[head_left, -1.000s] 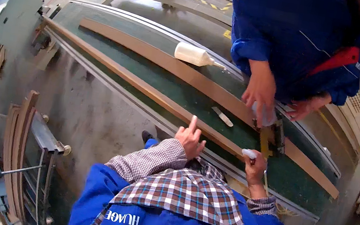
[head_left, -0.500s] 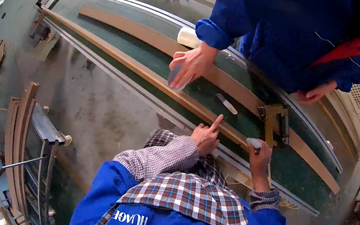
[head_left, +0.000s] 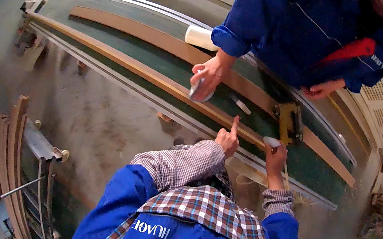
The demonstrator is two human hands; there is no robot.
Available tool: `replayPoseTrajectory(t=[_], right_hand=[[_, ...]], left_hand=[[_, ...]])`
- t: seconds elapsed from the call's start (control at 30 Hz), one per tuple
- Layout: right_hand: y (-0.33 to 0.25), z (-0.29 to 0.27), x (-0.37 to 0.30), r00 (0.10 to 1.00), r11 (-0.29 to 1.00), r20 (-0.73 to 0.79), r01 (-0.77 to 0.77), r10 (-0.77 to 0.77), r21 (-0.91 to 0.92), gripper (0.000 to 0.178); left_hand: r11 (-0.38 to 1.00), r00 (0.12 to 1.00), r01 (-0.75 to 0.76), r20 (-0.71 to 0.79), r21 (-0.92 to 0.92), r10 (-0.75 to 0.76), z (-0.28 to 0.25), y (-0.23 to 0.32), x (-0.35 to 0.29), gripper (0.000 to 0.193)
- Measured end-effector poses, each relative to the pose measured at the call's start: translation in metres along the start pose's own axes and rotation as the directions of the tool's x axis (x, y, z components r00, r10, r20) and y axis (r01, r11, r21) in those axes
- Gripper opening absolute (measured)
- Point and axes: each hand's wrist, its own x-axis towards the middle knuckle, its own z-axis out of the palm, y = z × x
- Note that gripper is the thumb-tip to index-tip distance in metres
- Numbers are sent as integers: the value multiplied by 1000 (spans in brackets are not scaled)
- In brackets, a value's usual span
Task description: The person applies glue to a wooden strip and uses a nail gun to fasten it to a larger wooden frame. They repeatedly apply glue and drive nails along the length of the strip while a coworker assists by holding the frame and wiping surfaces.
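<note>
A long narrow wooden strip runs slantwise across the green-topped bench. My left hand is at its near edge, index finger stretched out at the strip and the other fingers curled, holding nothing I can see. My right hand, near the strip's right end, grips a small white wad. Across the bench, a co-worker's hand presses a whitish-grey pad at the strip. A white-handled flat tool, perhaps a scraper, lies just beyond my left hand.
A wider brown board lies farther back, passing by a yellowish metal fixture. A white roll rests near the co-worker's sleeve. Metal rails edge the bench. At lower left, long brown strips lean by a metal cart.
My left hand has turned, its index finger now pointing more directly away from me. The co-worker's hand and pad have slid right along the strip. The whole view has shifted slightly.
</note>
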Motion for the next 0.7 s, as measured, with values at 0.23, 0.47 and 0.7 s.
replayPoseTrajectory(t=[0.23, 0.47, 0.7], right_hand=[[-15, 2, 1, 984, 985, 29, -174, 174, -8, 25], [6, 4, 7, 957, 971, 164, -234, 239, -47, 24], [25, 8, 2, 999, 999, -43, 17, -15, 51, 25]], left_hand=[[935, 989, -62, 102, -350, 104, 27, 3, -2, 21], [903, 999, 30, -11, -429, -39, 10, -1, 6, 29], [829, 988, 139, 134, -542, -78, -25, 13, 37, 44]])
